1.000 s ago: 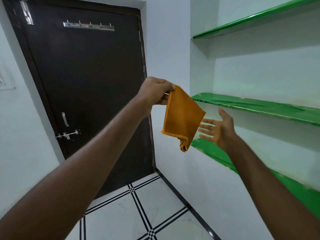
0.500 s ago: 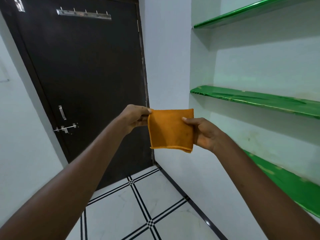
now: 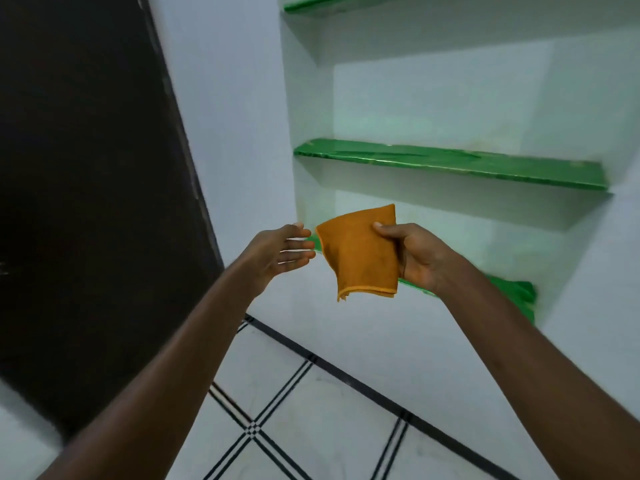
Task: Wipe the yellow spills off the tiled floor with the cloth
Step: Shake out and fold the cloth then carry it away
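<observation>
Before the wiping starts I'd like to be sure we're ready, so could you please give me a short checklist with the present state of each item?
1. Cloth in hand: ok, the right hand grips it by its right edge.
2. Cloth folded into a pad: ok, it hangs folded.
3. Left hand free: ok, open, fingers straight, beside the cloth, not touching it.
4. Yellow spills located: not ok, none shows on the visible tiled floor.
5. Cloth at the floor: not ok, held in front of the green shelves.

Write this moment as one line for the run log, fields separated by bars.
right hand: holds folded orange cloth | left hand: open, beside cloth | tiled floor: no spill in view | wiping: not yet begun
</observation>
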